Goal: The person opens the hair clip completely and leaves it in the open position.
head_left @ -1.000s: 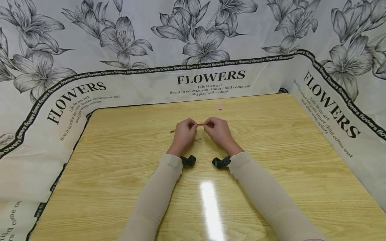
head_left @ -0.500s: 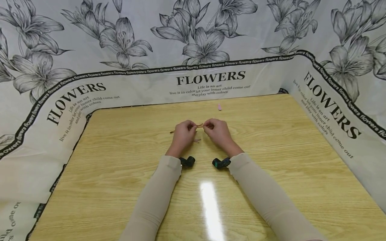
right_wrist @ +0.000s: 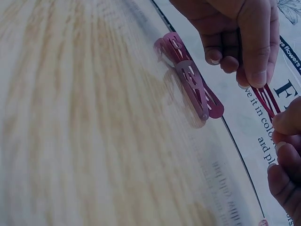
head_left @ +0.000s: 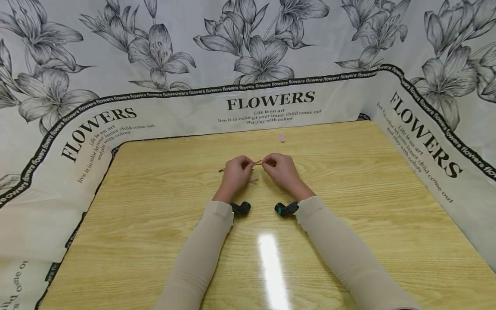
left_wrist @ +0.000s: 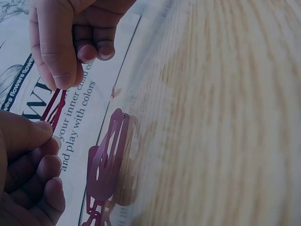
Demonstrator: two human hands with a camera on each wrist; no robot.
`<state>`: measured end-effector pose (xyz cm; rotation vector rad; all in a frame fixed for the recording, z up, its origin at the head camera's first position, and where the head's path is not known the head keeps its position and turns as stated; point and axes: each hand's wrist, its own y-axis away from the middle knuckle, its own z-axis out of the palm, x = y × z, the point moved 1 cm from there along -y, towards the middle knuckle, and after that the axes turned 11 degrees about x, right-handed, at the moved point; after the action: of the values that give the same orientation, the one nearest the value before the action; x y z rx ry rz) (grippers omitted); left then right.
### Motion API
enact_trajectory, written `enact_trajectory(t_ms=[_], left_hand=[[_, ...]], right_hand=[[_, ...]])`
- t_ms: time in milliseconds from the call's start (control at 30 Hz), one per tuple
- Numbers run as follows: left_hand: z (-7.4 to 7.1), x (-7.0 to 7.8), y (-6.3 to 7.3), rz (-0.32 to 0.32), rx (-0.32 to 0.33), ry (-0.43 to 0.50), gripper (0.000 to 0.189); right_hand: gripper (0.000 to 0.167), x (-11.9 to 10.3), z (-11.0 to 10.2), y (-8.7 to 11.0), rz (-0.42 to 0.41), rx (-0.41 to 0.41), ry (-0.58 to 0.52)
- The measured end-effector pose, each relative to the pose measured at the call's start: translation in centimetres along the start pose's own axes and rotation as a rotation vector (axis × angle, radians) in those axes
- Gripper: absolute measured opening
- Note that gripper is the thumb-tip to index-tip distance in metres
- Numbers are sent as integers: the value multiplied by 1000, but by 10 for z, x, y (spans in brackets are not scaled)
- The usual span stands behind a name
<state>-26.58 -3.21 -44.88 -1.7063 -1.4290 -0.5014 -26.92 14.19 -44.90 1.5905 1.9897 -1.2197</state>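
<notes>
A dark red snap hair clip is stretched between both hands, its narrow strips spread apart. My left hand pinches one end between thumb and index finger. At the other end, my right hand pinches it the same way, and the fingertips cover both ends. On the table beneath the hands, a mauve hair clip lies overlapping a darker one in the right wrist view. In the head view, part of a brownish clip shows to the left of my left hand.
A small pink hair clip lies farther back on the wooden table. White cloth printed with flowers and lettering rises along the back and both sides. Dark wrist cameras sit below the hands.
The held clip showed as a narrow band a second ago; its strips now stand apart. Both hands have shifted slightly toward the person, keeping their pinch.
</notes>
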Motion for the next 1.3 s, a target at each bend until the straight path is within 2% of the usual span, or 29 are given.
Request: enact_trajectory(t_ms=[267,633,1167,1300], left_hand=[[0,-1,0,-4,-3,19,16],[0,0,0,-14,-68,-29,19],[2,-2,0,11,-128,-96,15],[3,-3,1,33,-147,-128,16]], right_hand=[[10,2,-1,0,-6,-8,3],[8,6,-3,0,6,-15,19],[9,13,-2,2,32,-105,31],[10,13,-1,2,33,-125,56]])
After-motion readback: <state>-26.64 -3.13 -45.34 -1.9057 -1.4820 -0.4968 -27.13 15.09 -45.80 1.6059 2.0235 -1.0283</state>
